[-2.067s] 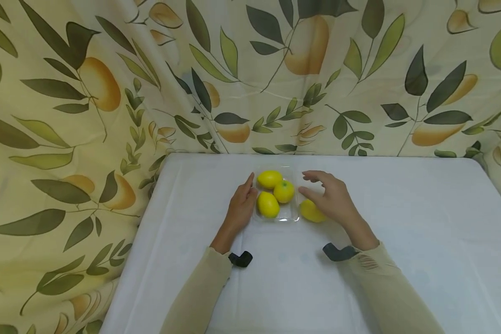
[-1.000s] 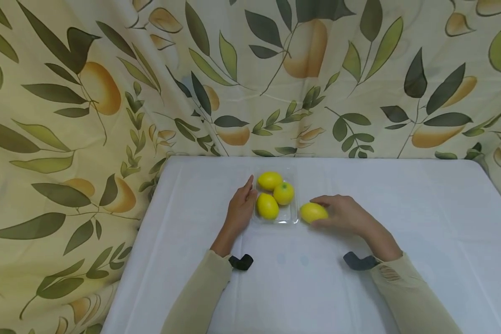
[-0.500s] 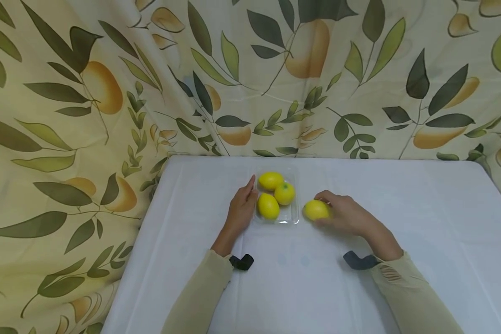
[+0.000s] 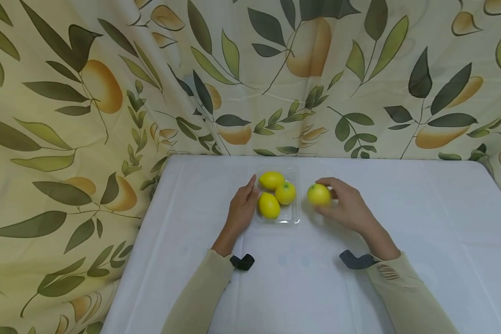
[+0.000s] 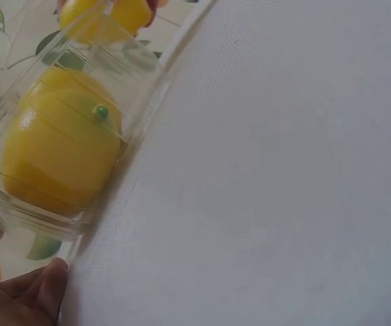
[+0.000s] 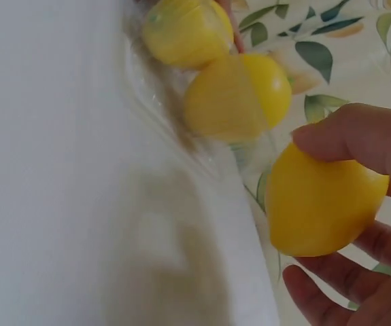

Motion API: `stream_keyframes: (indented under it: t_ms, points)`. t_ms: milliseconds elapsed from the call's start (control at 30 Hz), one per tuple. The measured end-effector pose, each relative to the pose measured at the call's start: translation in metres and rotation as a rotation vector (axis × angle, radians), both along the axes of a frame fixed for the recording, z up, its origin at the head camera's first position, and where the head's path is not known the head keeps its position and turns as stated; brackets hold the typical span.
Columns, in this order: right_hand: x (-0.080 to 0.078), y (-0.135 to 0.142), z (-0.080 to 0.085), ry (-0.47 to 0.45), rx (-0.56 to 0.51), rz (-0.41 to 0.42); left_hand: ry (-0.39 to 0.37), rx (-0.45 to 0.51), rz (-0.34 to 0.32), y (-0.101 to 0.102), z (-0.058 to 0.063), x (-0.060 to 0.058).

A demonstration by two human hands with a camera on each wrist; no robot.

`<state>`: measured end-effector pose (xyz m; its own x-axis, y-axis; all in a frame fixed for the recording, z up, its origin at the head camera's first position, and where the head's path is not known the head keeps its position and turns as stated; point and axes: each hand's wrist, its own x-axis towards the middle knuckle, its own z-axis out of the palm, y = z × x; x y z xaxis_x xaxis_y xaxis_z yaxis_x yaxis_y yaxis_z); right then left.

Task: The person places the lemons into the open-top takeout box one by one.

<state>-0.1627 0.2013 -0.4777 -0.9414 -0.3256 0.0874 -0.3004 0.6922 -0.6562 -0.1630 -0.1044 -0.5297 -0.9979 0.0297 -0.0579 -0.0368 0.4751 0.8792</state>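
Observation:
In the head view, a clear plastic container [image 4: 290, 214] holds 3 yellow lemons [image 4: 269, 206] on the white table. My left hand [image 4: 242, 208] lies along its left side, fingers mostly straight and touching the wall. To the right of the container, my right hand [image 4: 350, 208] grips another lemon [image 4: 318, 195] between thumb and fingers. From the right wrist, this lemon [image 6: 324, 200] shows raised above the tabletop, its shadow falling on the cloth. The left wrist view has a lemon [image 5: 62, 146] behind the clear wall, with left fingertips [image 5: 51, 288] near the container's lower corner.
A white cloth covers the table [image 4: 284, 287], whose far edge meets a curtain [image 4: 234, 83] printed with leaves and fruit. Dark straps with small black pieces [image 4: 243, 262] sit at both wrists, below beige sleeves.
My right hand first reached over the loose lemon, then took hold of it from the right and lifted it, turning its green-dotted end into view. My left hand stays at the container.

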Motion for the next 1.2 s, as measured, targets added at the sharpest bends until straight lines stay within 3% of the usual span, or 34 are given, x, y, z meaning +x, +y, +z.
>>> stream_keyframes:
  t_ms: [133, 400, 633, 800, 1000, 1200]
  points:
    - [0.001, -0.006, 0.005, 0.004, -0.084, -0.028, 0.015, 0.010, 0.000, 0.000, 0.001, 0.000]
    - [0.005, -0.026, 0.012, -0.118, -0.214, -0.019, 0.009, 0.012, 0.001, -0.001, -0.002, -0.001]
    - [0.007, -0.043, 0.011, -0.065, -0.202, 0.065, 0.006, 0.008, 0.001, 0.000, 0.000, -0.001]
    - [0.010, -0.054, 0.005, -0.081, -0.149, 0.093, -0.002, 0.007, 0.005, 0.001, 0.002, 0.000]
    - [0.012, -0.057, -0.002, -0.027, -0.092, 0.140, -0.012, 0.008, 0.010, 0.001, 0.003, 0.002]
    - [0.010, -0.059, -0.002, 0.012, -0.103, 0.168, -0.004, 0.000, 0.004, 0.001, 0.003, 0.002]
